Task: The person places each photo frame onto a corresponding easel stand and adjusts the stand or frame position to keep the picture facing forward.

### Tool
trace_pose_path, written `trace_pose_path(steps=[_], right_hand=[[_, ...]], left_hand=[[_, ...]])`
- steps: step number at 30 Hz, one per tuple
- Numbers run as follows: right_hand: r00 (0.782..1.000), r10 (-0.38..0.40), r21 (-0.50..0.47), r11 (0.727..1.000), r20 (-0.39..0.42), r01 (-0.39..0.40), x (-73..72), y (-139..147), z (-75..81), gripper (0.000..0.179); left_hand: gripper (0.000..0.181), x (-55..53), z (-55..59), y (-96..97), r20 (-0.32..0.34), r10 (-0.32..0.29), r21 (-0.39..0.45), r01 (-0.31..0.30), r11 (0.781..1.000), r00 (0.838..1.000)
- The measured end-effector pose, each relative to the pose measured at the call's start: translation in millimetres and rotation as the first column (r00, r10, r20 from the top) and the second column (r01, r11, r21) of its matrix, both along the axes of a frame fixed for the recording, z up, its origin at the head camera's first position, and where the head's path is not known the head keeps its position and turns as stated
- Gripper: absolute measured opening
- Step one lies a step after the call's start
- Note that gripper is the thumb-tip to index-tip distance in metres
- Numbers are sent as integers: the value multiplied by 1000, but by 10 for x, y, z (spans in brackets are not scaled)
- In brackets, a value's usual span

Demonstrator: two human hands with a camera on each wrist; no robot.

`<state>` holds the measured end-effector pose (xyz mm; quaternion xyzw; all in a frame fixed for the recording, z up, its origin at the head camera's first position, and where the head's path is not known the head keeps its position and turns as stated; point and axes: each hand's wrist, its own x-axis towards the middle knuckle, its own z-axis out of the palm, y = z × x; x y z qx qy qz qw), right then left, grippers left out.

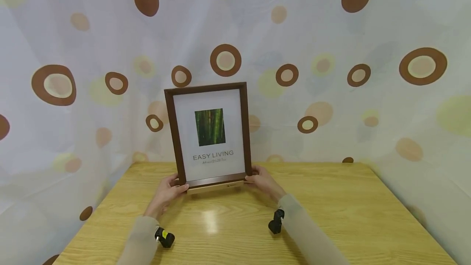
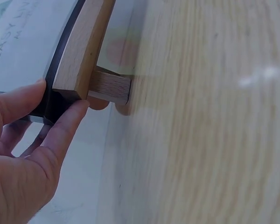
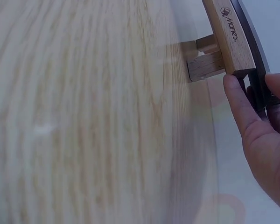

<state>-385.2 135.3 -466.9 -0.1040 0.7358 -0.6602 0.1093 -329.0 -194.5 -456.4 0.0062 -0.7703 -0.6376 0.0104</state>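
Observation:
A dark brown picture frame (image 1: 246, 134) stands tilted back on the ledge of a light wooden stand (image 1: 215, 187). Behind its glass is a white sheet with a green bamboo picture and the words EASY LIVING. At the lower left corner, my left hand (image 1: 166, 194) grips the frame, thumb on the front and fingers beside and behind. My right hand (image 1: 265, 183) holds the lower right corner in the same way. Both wrist views show a fingertip touching the end of the wooden ledge (image 2: 79, 53), and short stand feet (image 3: 206, 66) on the table. The stand's back is hidden.
A glossy wooden table (image 1: 331, 212) lies under the stand and reflects light. Close behind it hangs a white curtain (image 1: 257, 23) with brown, peach and yellow spots, which also runs along both sides. Small black cameras (image 1: 276, 221) are strapped to the wrists.

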Motion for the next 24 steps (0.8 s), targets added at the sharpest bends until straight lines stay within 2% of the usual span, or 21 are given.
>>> trace_pose_path(steps=[3,7,17,24], right_hand=[[1000,12,-42,999,-2,-12,-7,11,1,46],[1000,-5,-89,996,15,6,5,44,-7,44],[1000,9,-64,998,10,-8,71,190,-15,47],[1000,21,-63,998,14,-20,91,263,3,48]], left_hand=[[62,-13,5,20,1,16,19,-16,1000,1000],[63,-34,6,55,-3,-3,34,3,999,1000],[52,-60,-50,183,-16,13,86,-12,996,1000],[59,-112,-48,223,-6,10,92,-10,996,1000]])
